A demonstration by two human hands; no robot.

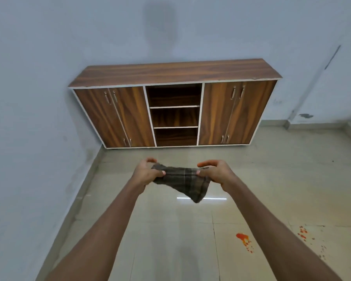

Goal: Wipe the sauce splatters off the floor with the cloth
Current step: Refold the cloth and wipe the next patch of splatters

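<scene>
A small grey-brown checked cloth [183, 180] is stretched in the air between my two hands, well above the floor, with one corner hanging down. My left hand [147, 172] pinches its left end and my right hand [214, 171] pinches its right end. Orange-red sauce splatters [244, 239] lie on the glossy beige floor tiles at the lower right, beside my right forearm. A second patch of red spots [303, 233] lies further right. Both arms reach straight out in front of me.
A low wooden cabinet [174, 72] with two pairs of doors and open middle shelves stands against the far wall. Pale blue walls close in on the left and behind. The tiled floor [170, 240] runs from the cabinet towards me.
</scene>
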